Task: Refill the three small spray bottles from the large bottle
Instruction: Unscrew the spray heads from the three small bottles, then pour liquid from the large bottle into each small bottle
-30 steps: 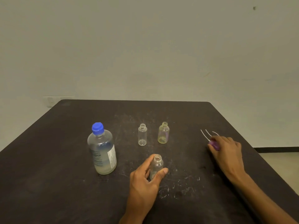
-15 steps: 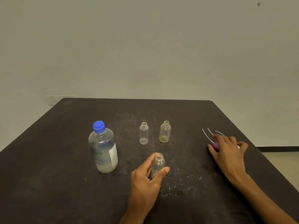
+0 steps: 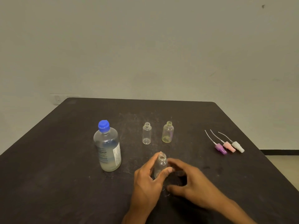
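The large clear bottle (image 3: 108, 147) with a blue cap stands at centre left, a little liquid at its bottom. Two small uncapped bottles stand farther back: a clear one (image 3: 146, 133) and a yellowish one (image 3: 168, 132). The third small bottle (image 3: 161, 164) stands nearer me, uncapped, and my left hand (image 3: 148, 178) grips it between thumb and fingers. My right hand (image 3: 191, 181) hovers just right of that bottle, fingers loosely spread, holding nothing. Three spray tops lie side by side at the right: purple (image 3: 220, 148), pink (image 3: 229, 146) and white (image 3: 237, 146).
Everything sits on a dark, scuffed table (image 3: 48, 167). A pale wall lies behind it with a socket plate (image 3: 64, 98) near the table's back left corner. The table's right edge runs close past the spray tops.
My right hand has left the purple spray top lying beside the other two and moved left to the near small bottle. My left hand keeps its hold on that bottle.
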